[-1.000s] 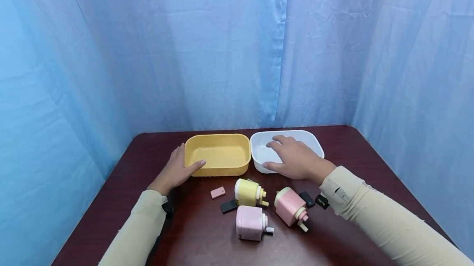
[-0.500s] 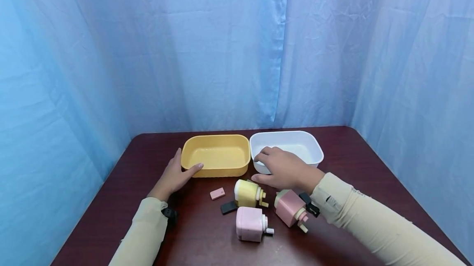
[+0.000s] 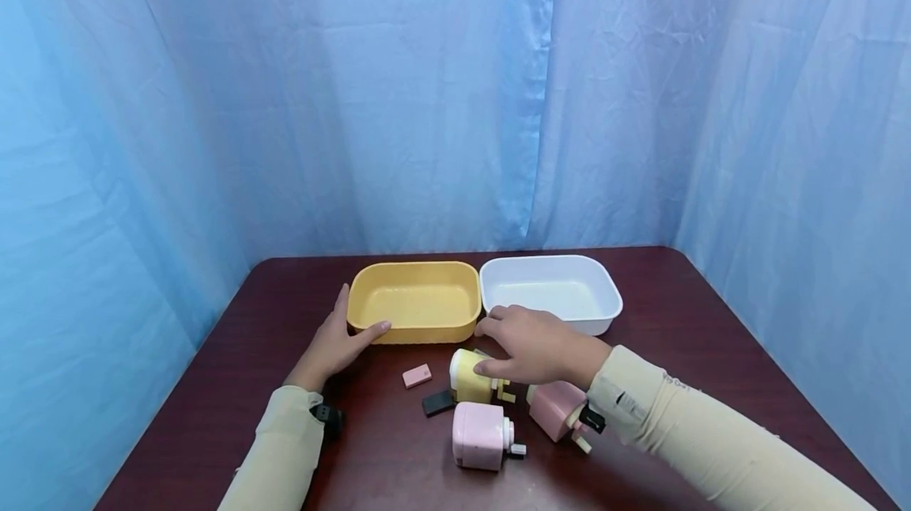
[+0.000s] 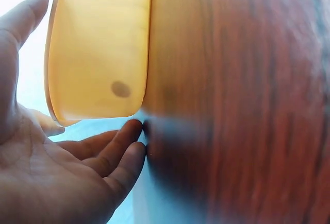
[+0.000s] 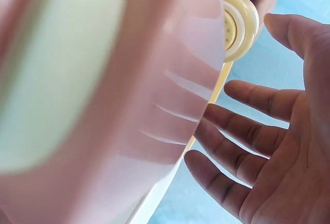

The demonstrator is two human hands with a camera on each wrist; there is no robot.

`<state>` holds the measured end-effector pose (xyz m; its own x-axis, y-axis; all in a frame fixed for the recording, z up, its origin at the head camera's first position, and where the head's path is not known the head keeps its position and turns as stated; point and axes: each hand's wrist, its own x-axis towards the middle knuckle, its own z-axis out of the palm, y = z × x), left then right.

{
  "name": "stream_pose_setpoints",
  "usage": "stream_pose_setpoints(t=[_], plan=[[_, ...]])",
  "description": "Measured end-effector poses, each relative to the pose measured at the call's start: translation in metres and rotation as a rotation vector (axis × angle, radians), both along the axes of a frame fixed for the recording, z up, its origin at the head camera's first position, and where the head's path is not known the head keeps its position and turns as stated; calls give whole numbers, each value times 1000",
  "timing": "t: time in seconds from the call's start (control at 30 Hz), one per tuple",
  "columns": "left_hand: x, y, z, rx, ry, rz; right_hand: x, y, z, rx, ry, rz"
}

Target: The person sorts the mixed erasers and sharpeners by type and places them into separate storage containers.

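Observation:
My left hand (image 3: 340, 337) rests against the front left corner of the yellow tub (image 3: 413, 301), thumb along its front wall, fingers straight. In the left wrist view the left hand (image 4: 62, 172) lies open beside the yellow tub (image 4: 98, 54). My right hand (image 3: 530, 341) hovers with spread fingers just over a yellow pencil sharpener (image 3: 468, 376), thumb close to its top, holding nothing. The right wrist view shows the right hand (image 5: 278, 147) open behind a pink sharpener (image 5: 103, 105). The white tub (image 3: 601, 297) stands to the right of the yellow one.
Two pink sharpeners lie on the dark wooden table (image 3: 676, 321): one (image 3: 480, 436) at the front, one (image 3: 555, 408) partly under my right wrist. A pink eraser (image 3: 417, 376) and a black piece (image 3: 437, 402) lie left of the yellow sharpener. Blue curtains surround the table.
My right hand has drawn back out of the white tub, toward me and leftward, to just above the yellow sharpener. The left hand has stayed at the yellow tub.

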<state>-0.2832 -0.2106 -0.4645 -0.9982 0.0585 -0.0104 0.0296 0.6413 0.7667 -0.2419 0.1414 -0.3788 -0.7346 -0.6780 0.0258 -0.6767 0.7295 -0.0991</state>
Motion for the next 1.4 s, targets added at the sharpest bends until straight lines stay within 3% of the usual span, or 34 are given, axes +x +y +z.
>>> stream_pose_setpoints(t=[0.33, 0.77, 1.4], plan=[[-1, 0, -5, -7, -51, 20, 0, -6, -5, 10, -48, 48], [-1, 2, -2, 28, -91, 38, 5, -10, -8, 60, -35, 18], [-2, 6, -3, 75, -104, 60, 10, -12, -14, 1, -83, -3]])
